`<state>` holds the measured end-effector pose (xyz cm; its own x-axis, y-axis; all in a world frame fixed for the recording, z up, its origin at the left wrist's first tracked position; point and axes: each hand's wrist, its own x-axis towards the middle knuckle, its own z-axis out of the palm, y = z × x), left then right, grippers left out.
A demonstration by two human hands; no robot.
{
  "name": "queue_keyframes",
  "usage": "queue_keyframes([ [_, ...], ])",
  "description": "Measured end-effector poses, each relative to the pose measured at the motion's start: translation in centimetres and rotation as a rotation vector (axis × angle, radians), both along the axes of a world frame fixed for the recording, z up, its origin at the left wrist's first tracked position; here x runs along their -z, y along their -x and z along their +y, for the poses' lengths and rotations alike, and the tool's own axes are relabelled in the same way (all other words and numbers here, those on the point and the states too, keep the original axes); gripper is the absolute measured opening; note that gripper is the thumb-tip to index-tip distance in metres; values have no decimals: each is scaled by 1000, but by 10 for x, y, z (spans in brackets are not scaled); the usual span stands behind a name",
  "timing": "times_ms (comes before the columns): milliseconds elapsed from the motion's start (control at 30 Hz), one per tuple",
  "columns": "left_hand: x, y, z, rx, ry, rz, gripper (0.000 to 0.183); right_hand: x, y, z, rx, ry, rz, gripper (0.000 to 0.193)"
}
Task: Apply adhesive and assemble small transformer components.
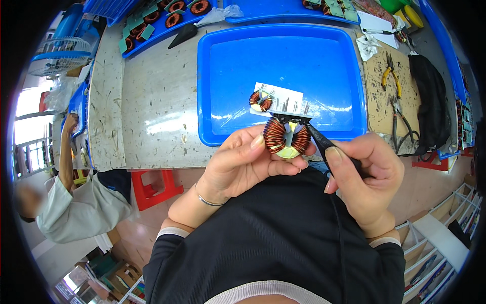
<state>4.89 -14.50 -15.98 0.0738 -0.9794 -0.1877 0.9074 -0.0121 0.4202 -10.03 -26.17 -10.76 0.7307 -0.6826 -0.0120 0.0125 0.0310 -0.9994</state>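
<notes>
My left hand (pixel 238 161) is closed around a toroidal coil (pixel 275 136) wound with copper wire, with pale yellow material at its bottom and a grey divider across its middle. A black strip sits along the coil's top edge. In my right hand (pixel 368 175) is a black tapered tool (pixel 320 139), its narrow tip against or very near the black strip at the coil's upper right. Just beyond, a smaller copper-wound coil (pixel 260 101) lies on a printed white paper (pixel 288 100) in the blue tray (pixel 238 33).
More coils (pixel 173 20) fill a blue tray at the far left, beside a black pointed piece (pixel 183 36). On cardboard (pixel 377 96) at right lie yellow-handled pliers (pixel 391 78) and dark-handled cutters (pixel 400 121), near black cloth (pixel 428 96). A co-worker (pixel 76 213) sits left by a red stool (pixel 154 190).
</notes>
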Motion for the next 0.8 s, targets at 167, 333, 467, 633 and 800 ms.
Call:
queue_keyframes([
  [167, -1, 0, -1, -1, -12, -30, 61, -1, 0, 0, -1, 11, 7, 8],
  [333, 0, 1, 0, -20, -15, -55, 60, 0, 0, 0, -12, 28, 13, 7],
  [467, 0, 1, 0, -31, -8, -51, 60, 0, -1, 0, -8, 50, 33, 7],
  [633, -1, 1, -1, -40, -19, -81, 58, 0, -1, -1, 18, 116, 60, 7],
  [800, 0, 2, -2, -67, -62, -215, 57, -4, -1, -6, -3, 156, 131, 6],
])
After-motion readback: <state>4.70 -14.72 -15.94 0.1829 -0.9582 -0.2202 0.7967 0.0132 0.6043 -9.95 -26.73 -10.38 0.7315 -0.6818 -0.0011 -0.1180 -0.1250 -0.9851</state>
